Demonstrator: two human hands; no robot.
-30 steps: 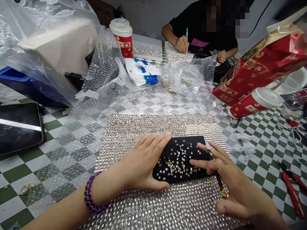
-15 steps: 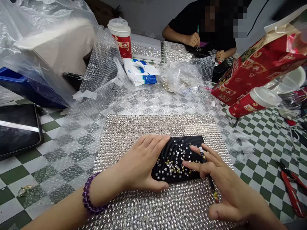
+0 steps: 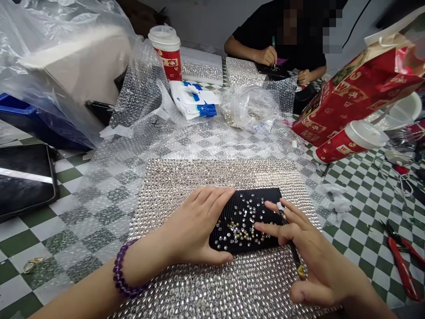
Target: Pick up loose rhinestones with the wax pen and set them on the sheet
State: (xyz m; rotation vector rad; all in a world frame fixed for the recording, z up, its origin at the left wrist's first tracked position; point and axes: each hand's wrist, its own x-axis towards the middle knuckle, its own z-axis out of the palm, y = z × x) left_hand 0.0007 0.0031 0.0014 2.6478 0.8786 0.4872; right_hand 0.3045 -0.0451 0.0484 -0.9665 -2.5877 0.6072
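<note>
My left hand (image 3: 195,223) grips the left end of a black ridged tray (image 3: 270,197), thumb along the near edge and fingers at the far edge. Clear and gold-backed rhinestones (image 3: 244,226) lie scattered on the ridges. A dark pen-like stick (image 3: 293,254) with a white tip is held among the fingers of my right hand (image 3: 307,252). One outstretched fingertip of that hand is at the loose stones, while the thumb stays apart. Beneath the tray lies a wide sheet covered with rows of sparkling rhinestones (image 3: 186,288).
Bubble wrap (image 3: 113,195) spreads over the checkered table. Behind stand a red cup (image 3: 171,62), a wipes pack (image 3: 192,99) and a plastic bag (image 3: 252,108). A red paper bag (image 3: 352,88), another cup (image 3: 345,144) and red-handled pliers (image 3: 400,266) are right. A co-worker (image 3: 265,44) sits opposite.
My right hand and the stick have shifted very slightly to the right over the tray. My left hand keeps its hold, and the stones look unchanged.
</note>
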